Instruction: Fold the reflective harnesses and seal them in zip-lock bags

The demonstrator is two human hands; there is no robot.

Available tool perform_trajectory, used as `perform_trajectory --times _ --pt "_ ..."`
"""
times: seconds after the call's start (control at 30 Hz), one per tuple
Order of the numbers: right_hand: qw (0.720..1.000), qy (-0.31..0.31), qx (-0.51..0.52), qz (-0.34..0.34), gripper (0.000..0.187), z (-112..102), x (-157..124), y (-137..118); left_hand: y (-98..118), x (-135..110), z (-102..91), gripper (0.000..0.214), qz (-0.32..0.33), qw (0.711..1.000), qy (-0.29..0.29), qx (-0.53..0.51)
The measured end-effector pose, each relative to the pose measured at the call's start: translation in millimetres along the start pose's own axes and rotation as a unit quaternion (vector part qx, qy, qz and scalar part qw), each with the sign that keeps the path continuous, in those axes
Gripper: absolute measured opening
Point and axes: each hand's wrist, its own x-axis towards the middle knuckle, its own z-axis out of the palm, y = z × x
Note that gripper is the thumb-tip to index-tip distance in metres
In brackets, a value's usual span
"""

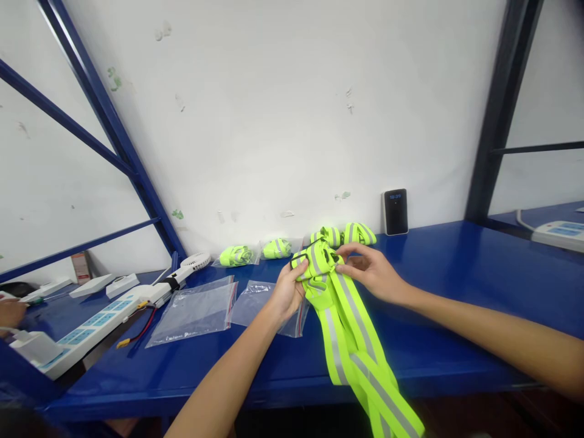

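Straps (358, 316), bright yellow-green with grey stripes, trail from a bunch (314, 261) held above a blue table (447, 292), their loose lengths crossing and dropping past its near edge. The left hand (291, 293) grips the bunch from its left side, thumb on top; the right hand (371, 271) pinches the right edge between thumb and fingers. Flat clear plastic bags (196, 307) lie to the left, and rolled bundles (236, 255) sit along the wall (274, 121). For a neat roll, it would likely help to keep the left thumb firm, straighten the crossed lengths, lay each flat, and wind snugly.
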Motion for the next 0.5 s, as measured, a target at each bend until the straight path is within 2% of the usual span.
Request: perform_trajectory --times 0.3,0.4,0.5 --pt "0.999 -0.015 0.032 0.000 0.022 -4.2 5.0 0.9 2.6 -2.5 2.0 0.041 -0.002 1.000 -0.015 -0.015" --pt "0.999 -0.021 0.038 -0.011 0.024 -3.1 6.3 2.4 1.6 -3.6 2.9 0.044 -0.006 1.000 -0.025 -0.006" --pt "0.997 -0.014 0.074 0.024 0.030 -0.4 7.4 5.3 0.4 -3.9 2.7 0.044 -0.004 1.000 -0.027 0.000"
